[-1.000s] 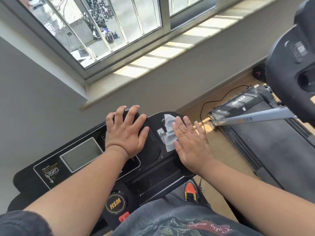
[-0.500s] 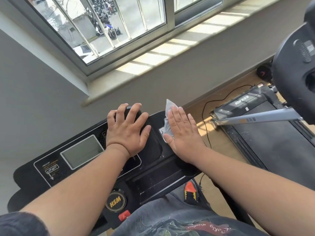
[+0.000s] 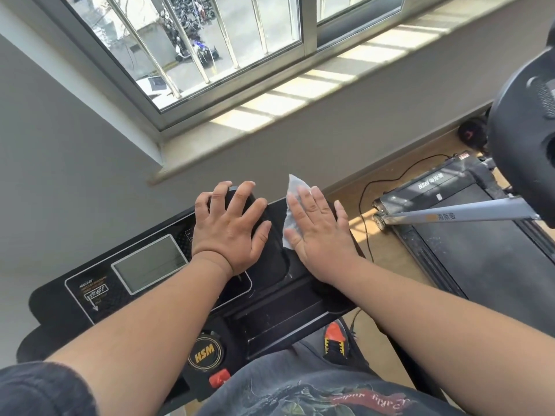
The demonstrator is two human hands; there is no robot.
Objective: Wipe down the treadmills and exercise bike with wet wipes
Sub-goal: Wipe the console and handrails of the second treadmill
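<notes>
While the left hand (image 3: 231, 232) lies flat on the console (image 3: 75, 292), the right hand (image 3: 321, 232) (fingers straight) presses the wet wipe (image 3: 292, 205) beneath it.

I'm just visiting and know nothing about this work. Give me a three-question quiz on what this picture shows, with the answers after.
1. True or false: the right hand presses the wet wipe flat on the treadmill console.
2. Where does the left hand rest? A) on the windowsill B) on the console, beside the grey screen C) on the red button
3. Fill in: the letters on the round yellow-ringed knob read ___.

Key
1. True; its fingers lie straight over the wipe.
2. B; it lies flat, just right of the screen.
3. HSM.
</notes>
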